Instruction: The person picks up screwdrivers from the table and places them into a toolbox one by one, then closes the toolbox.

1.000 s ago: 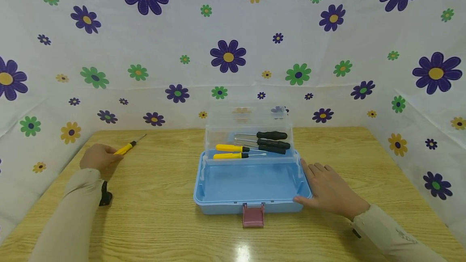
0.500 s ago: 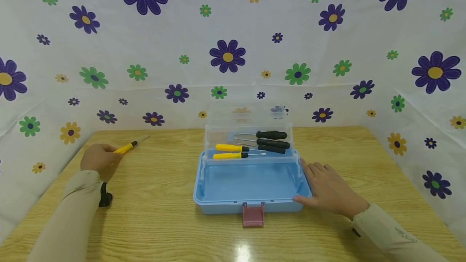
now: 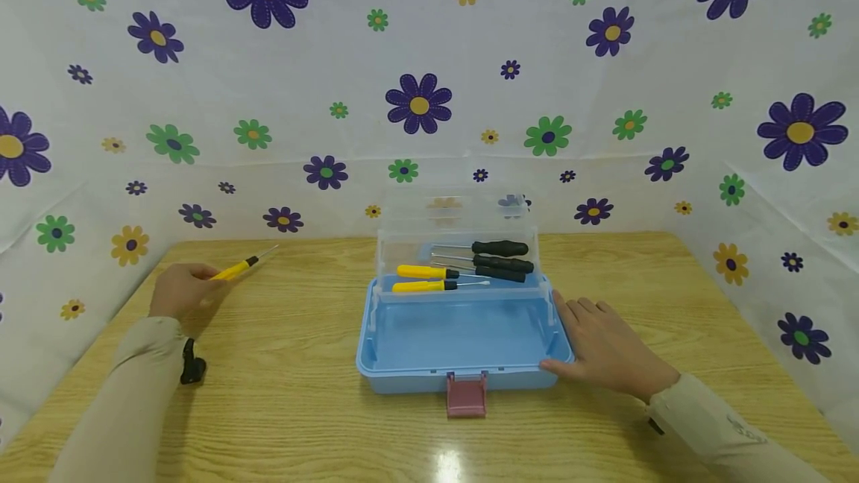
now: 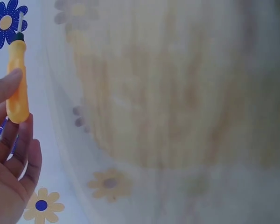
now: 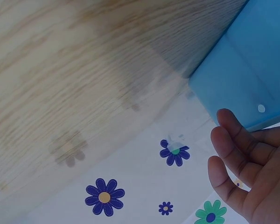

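yellow screwdriver [image 3: 235,270] pinched in left hand [image 3: 180,290] near back-left corner of bench [image 3: 288,393]; right hand [image 3: 604,349] (fingers loose, thumb out) touches right edge of toolbox [image 3: 429,341].

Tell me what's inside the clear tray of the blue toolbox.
Two yellow-handled screwdrivers and three black-handled screwdrivers lie in the clear tray. Anything directly beneath their handles is covered, so unseen.

1. Head: set above, facing forward and down across the table [image 3: 288,416].
2. Left wrist: close range; yellow screwdriver [image 4: 17,58] shared with head.
3. Right wrist: close range; blue box [image 5: 252,60] shared with head.
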A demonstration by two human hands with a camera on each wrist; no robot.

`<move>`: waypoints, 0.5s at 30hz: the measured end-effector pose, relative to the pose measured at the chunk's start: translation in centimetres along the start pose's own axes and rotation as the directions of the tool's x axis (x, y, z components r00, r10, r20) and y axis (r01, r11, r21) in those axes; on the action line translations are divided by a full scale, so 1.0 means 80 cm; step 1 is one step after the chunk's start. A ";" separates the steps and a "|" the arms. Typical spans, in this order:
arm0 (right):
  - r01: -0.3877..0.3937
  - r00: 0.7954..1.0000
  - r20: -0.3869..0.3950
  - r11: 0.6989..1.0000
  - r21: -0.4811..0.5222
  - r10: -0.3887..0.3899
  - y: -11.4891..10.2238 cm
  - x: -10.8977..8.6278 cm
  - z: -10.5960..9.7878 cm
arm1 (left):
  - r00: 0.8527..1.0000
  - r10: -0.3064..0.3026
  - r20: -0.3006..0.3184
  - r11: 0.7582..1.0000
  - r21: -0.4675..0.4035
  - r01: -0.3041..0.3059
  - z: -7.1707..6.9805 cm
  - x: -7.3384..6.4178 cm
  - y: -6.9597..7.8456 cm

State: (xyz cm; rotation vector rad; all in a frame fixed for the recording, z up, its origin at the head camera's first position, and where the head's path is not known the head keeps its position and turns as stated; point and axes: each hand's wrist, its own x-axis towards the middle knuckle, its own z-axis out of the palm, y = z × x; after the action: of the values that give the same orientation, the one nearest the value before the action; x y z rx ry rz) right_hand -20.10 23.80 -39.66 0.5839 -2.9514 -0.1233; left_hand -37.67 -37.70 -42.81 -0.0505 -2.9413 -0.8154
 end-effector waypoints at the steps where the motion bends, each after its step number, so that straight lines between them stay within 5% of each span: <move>1: 0.001 1.000 -0.002 1.000 0.000 -0.001 0.000 0.000 0.000 | 1.000 0.014 -0.007 1.000 0.003 -0.014 0.000 0.000 0.001; 15: 0.006 1.000 -0.006 1.000 0.006 -0.006 0.001 0.000 0.001 | 0.995 0.095 -0.030 0.995 -0.004 -0.095 0.002 -0.005 0.012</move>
State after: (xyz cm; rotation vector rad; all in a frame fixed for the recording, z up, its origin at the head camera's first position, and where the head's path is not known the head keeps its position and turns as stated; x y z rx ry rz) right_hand -20.13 23.85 -39.71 0.5922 -2.9452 -0.1131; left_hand -37.23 -36.79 -42.49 -0.1763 -2.8838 -0.8040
